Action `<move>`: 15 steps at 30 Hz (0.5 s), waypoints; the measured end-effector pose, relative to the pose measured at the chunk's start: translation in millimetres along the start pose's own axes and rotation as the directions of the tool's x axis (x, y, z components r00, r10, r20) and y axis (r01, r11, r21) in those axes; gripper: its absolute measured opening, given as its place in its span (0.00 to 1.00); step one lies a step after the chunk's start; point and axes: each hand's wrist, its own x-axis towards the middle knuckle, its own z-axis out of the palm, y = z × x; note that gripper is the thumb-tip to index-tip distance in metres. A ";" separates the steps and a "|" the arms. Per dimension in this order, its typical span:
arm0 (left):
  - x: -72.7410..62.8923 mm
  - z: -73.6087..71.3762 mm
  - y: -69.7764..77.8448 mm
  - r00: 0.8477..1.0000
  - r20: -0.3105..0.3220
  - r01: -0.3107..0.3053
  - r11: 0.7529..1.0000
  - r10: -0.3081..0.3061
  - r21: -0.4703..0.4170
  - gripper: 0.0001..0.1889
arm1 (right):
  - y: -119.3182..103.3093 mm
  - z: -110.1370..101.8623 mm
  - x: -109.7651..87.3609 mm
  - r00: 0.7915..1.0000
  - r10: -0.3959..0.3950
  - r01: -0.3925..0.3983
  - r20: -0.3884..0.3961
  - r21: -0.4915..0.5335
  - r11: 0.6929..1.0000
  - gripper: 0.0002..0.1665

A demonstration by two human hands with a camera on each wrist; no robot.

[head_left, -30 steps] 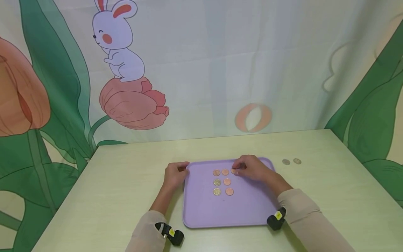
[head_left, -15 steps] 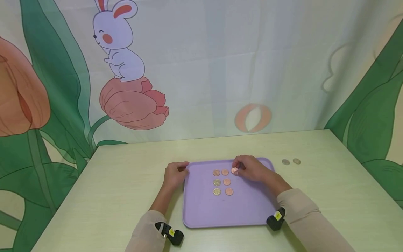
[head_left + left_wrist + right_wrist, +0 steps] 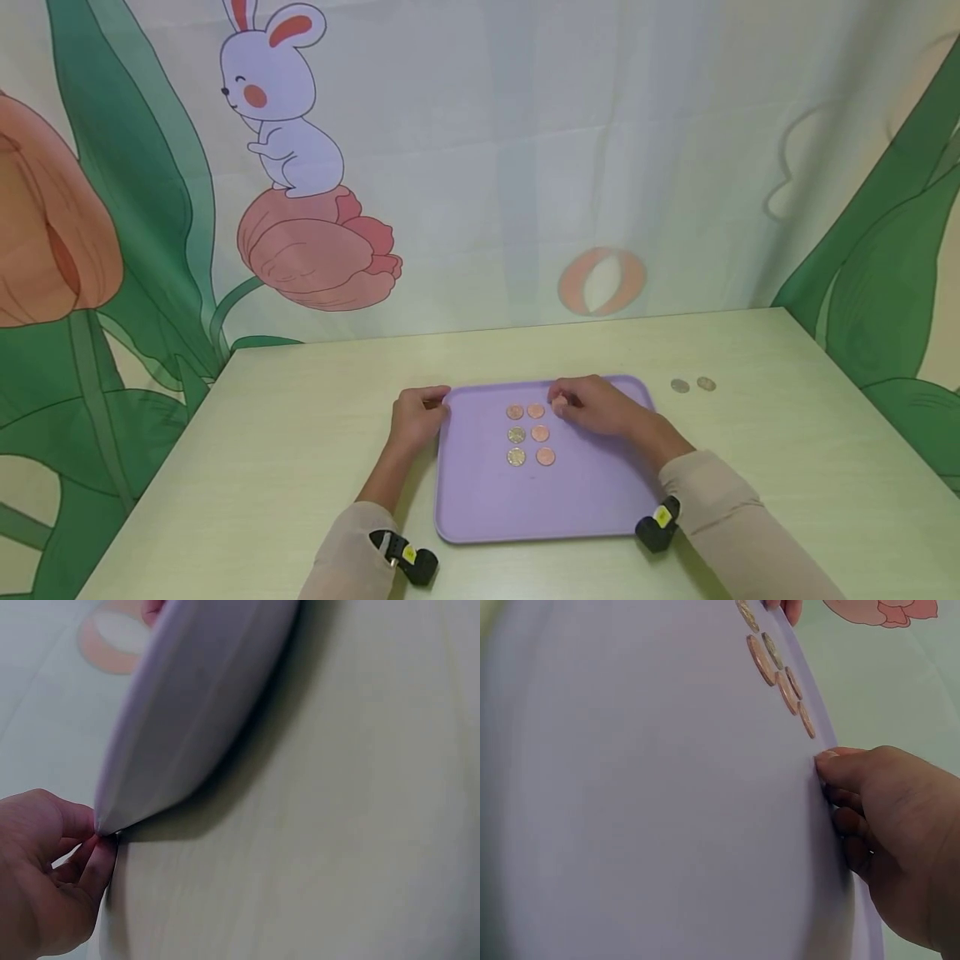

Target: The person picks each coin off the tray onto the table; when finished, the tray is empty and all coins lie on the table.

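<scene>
A purple tray (image 3: 487, 508) lies on the table. My left hand (image 3: 415, 421) pinches its far left corner, thumb and fingers on the rim in the left wrist view. Over the far part of the tray, my right hand (image 3: 600, 404) holds a copper coin (image 3: 558, 402) at its fingertips, mostly covered by them. Just left of that hand, several coins lie flat in rows. Two are gold coins (image 3: 516, 457) in the left column; the others are copper coins (image 3: 545, 457). In the right wrist view the thumb and curled fingers are low over the tray, hiding the held coin.
Two dull coins (image 3: 679, 386) lie on the pale table (image 3: 300, 467), right of the tray's far corner. A printed curtain (image 3: 465, 167) with a rabbit and tulips hangs behind the table's back edge.
The coin in my right hand showed tilted at the fingertips half a second ago; now the fingers have closed in and hide most of it. My left hand and the tray stay put.
</scene>
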 end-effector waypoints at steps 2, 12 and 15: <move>0.2 0.0 0.1 1.000 0.000 -0.002 1.000 0.002 0.000 0.18 | -0.2 0.4 -0.3 1.000 -0.001 0.001 -0.001 -0.012 1.000 0.05; 0.7 -1.2 0.0 1.000 0.004 0.000 1.000 0.000 -0.001 0.18 | 3.2 0.1 -1.4 1.000 0.011 -0.011 0.005 0.038 0.999 0.11; 0.7 -0.2 0.6 1.000 0.003 0.001 1.000 -0.001 0.000 0.18 | 3.2 -0.9 -1.9 1.000 0.020 -0.020 0.010 0.056 0.998 0.12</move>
